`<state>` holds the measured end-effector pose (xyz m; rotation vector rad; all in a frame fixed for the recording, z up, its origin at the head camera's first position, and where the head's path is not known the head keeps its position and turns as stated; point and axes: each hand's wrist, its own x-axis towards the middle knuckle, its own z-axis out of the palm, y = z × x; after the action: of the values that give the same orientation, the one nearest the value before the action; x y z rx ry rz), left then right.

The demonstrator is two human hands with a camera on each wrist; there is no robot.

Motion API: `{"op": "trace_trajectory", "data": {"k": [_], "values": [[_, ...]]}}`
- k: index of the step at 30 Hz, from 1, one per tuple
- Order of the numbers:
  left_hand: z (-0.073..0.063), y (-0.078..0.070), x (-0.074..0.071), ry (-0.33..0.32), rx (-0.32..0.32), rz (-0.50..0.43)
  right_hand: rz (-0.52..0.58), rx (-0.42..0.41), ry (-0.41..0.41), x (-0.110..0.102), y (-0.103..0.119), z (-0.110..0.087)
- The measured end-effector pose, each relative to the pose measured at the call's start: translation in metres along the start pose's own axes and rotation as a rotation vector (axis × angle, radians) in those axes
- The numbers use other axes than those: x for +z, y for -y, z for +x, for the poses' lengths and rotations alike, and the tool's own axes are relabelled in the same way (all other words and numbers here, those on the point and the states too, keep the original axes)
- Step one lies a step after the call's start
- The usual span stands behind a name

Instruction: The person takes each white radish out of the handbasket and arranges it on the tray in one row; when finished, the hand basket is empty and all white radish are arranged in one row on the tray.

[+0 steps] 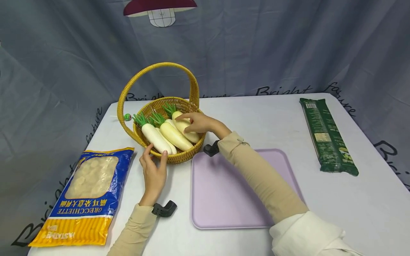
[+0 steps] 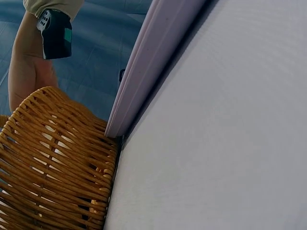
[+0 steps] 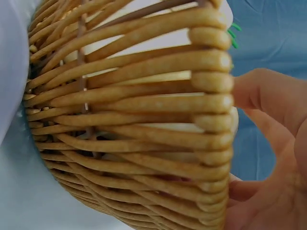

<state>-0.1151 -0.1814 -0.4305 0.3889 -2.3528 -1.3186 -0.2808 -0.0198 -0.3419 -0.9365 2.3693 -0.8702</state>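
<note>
A yellow woven basket with a tall hoop handle stands at the back left, holding several white radishes with green tops. My right hand reaches over its right side. Its thumb and fingers are bent around the pale radish there; the wrist hides part of the basket rim. At the front rim is my left hand, its fingers spread beside a whiter radish. In the right wrist view, the right hand curves over the basket rim. The left wrist view shows the basket's wicker side.
A lilac tray lies under my right forearm. To the left is a blue and yellow orecchiette bag. A green packet lies far right. A small green ball-shaped item sits behind the basket handle. Grey curtains enclose the white table.
</note>
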Motion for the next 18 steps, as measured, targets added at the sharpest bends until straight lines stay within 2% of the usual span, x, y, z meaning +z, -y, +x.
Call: {"op": "trace_trajectory", "data": {"k": [4,9,18], "values": [[-0.0003,0.0001,-0.0002,0.000,-0.002,-0.002,-0.010,-0.007,0.058,-0.0012,0.0013,0.0009],[-0.0008,0.0002,-0.0006,0.005,-0.008,0.004,0.023,0.025,0.105,-0.0020,0.0029,0.0013],[-0.0005,0.0010,0.0000,0.008,-0.006,0.002,0.175,0.035,0.087,-0.0001,-0.0029,0.0021]]}}
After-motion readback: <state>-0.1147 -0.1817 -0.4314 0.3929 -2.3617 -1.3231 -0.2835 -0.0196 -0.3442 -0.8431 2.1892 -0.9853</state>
